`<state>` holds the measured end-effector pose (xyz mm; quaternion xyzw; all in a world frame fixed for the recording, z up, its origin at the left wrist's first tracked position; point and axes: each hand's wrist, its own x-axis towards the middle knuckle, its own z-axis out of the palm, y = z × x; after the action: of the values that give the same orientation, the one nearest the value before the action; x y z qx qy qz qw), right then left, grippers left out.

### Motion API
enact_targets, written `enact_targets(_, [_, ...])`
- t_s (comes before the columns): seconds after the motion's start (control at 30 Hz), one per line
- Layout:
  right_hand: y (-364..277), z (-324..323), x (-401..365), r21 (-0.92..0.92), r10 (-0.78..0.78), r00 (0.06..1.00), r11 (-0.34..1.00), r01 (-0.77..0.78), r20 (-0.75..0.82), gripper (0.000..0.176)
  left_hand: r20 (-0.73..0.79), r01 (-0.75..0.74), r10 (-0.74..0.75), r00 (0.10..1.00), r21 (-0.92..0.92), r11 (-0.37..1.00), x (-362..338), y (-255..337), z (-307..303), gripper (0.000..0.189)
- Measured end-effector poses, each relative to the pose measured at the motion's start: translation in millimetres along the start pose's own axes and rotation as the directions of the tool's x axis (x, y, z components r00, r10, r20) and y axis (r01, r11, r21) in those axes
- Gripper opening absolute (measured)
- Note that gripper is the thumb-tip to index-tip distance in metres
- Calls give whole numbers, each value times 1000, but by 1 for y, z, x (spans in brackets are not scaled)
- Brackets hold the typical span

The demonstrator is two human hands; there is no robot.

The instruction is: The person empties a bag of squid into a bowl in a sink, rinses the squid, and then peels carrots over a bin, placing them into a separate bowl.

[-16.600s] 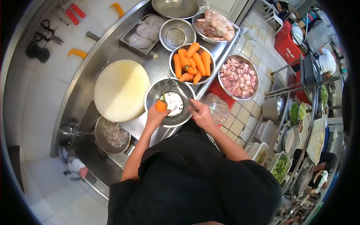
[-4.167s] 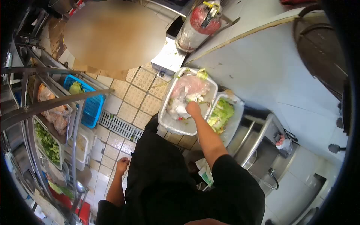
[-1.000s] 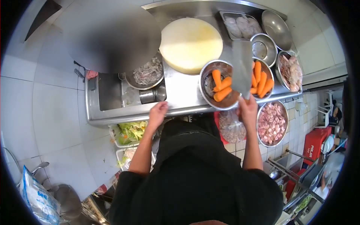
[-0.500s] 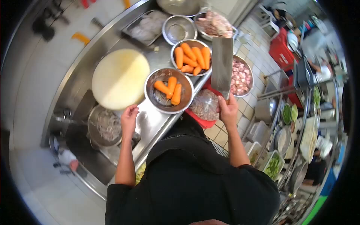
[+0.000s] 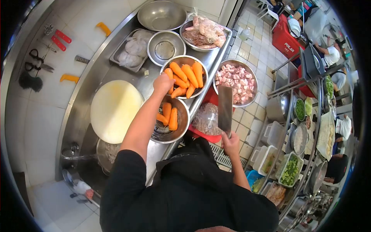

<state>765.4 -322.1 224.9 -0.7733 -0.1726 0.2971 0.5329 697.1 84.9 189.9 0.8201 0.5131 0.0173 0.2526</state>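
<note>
My left hand [image 5: 164, 84] reaches to the left edge of the upper bowl of carrots [image 5: 188, 75]; its fingers are bent at a carrot there, and their tips are partly hidden. Just below it stands a steel bowl [image 5: 183, 129] with a few peeled carrots [image 5: 173, 119], partly covered by my forearm. My right hand [image 5: 230, 142] is closed round the handle of a cleaver [image 5: 225, 108], whose wide blade points up and away from me. A round white cutting board [image 5: 116, 112] lies on the steel counter to the left.
A bowl of cubed meat [image 5: 236, 83] stands beyond the cleaver. A bagged food [image 5: 206, 120] sits in a red container below. Further back are an empty steel bowl [image 5: 166, 48] and a bowl of raw meat [image 5: 205, 34]. Shelves with trays and people are at the right.
My left hand has moved up from beside the cutting board to the upper carrot bowl. My right hand still holds the cleaver, now lower in view. The view has shifted.
</note>
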Motion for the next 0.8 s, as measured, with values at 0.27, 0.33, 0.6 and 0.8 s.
enact_targets(0.27, [-38, 15, 53, -3, -175, 981, 984, 176, 87, 15, 336, 241, 26, 942, -727, 643, 16, -33, 2, 72])
enact_targets(0.33, [-60, 22, 60, 8, -201, 973, 979, 202, 117, 13, 308, 223, 166, 937, -892, 393, -29, -41, -33, 66])
enact_targets(0.6, [-104, 78, 66, -7, -367, 853, 917, 398, 371, 17, 20, 18, 156, 988, -1000, 13, -218, -117, -61, 56])
enact_targets(0.8, [-103, 173, 24, -20, -313, 596, 874, 485, 739, 24, -254, -29, -415, 873, -879, 476, -343, -149, -24, 69])
